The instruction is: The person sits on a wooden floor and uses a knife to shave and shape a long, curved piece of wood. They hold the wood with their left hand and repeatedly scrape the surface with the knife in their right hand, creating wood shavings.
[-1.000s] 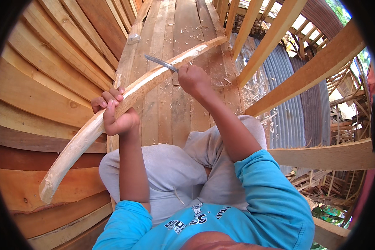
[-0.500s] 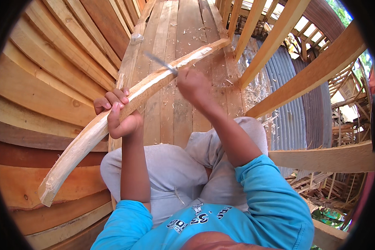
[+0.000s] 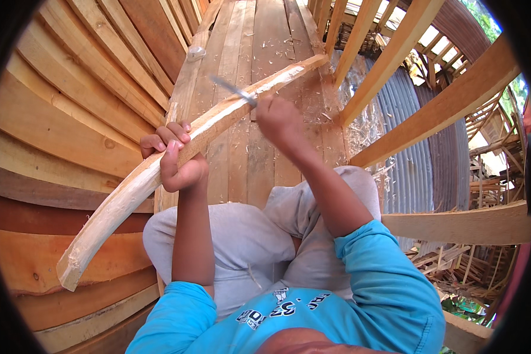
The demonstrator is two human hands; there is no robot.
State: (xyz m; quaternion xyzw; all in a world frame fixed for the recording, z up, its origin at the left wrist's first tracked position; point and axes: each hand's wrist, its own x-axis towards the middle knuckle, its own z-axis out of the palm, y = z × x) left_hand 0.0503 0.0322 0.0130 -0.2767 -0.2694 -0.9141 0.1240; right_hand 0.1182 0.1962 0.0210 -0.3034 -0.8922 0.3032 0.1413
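Observation:
A long pale wooden pole [image 3: 109, 209] slants across my lap from the lower left to the upper right, with strips of its surface shaved white. My left hand [image 3: 176, 154] is wrapped round its middle, fingers over the far side and thumb on the near side. In my right hand [image 3: 280, 124] a knife [image 3: 233, 90] is gripped by its handle, which my fist hides. The blade points up and left and lies across the pole's upper part. Motion slightly blurs the knife.
I sit on a plank floor [image 3: 236, 171] strewn with wood shavings. A board wall [image 3: 71, 124] rises at the left. Wooden railing slats [image 3: 436, 103] stand at the right, with corrugated metal sheets [image 3: 395, 118] beyond. A small clear object [image 3: 196, 53] lies by the wall.
The pole and my left hand have shifted slightly right. My right hand with the knife has also moved a little to the right, the blade still across the pole.

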